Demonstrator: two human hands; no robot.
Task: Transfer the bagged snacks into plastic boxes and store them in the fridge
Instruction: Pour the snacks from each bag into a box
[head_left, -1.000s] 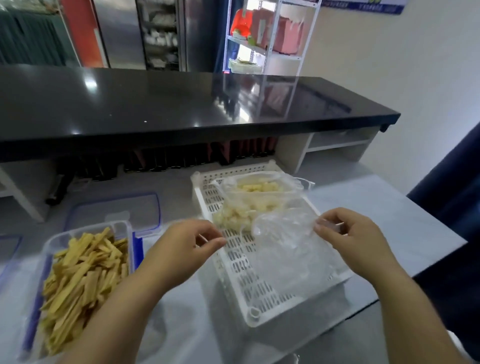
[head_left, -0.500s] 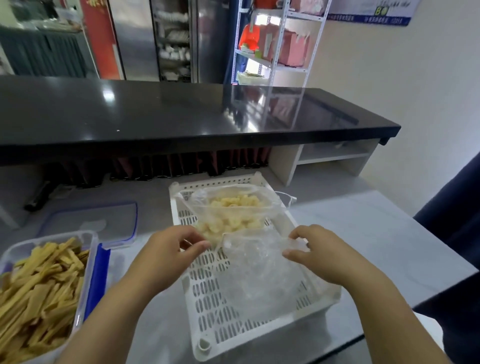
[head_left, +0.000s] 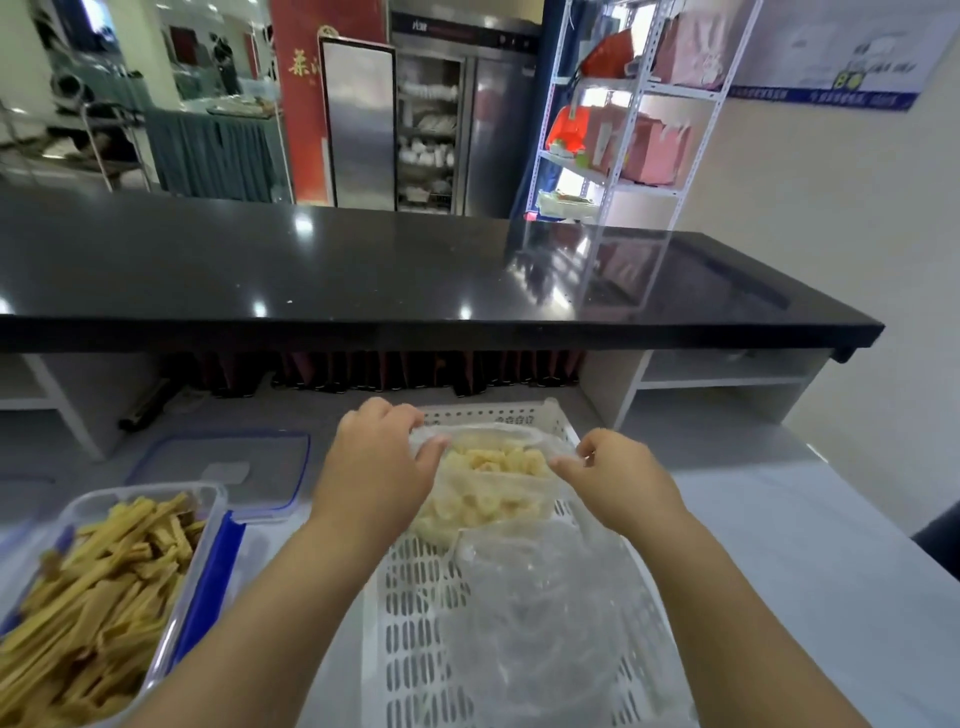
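A clear bag of pale yellow snack pieces (head_left: 488, 483) sits at the far end of a white perforated basket (head_left: 410, 623). My left hand (head_left: 376, 467) pinches the bag's left edge and my right hand (head_left: 618, 478) pinches its right edge. An empty crumpled clear bag (head_left: 540, 613) lies in the basket nearer to me. At the lower left stands a clear plastic box (head_left: 202, 525) filled with yellow stick snacks (head_left: 98, 587).
A clear lid with a blue rim (head_left: 228, 470) lies flat behind the filled box. A black counter (head_left: 363, 275) runs across above the work surface. Beyond it stand a steel fridge (head_left: 431, 130) and a white shelf rack (head_left: 623, 130).
Both hands let go of the empty bag, which now lies in the basket, and moved forward to the mouth of the snack bag. The camera tilted upward.
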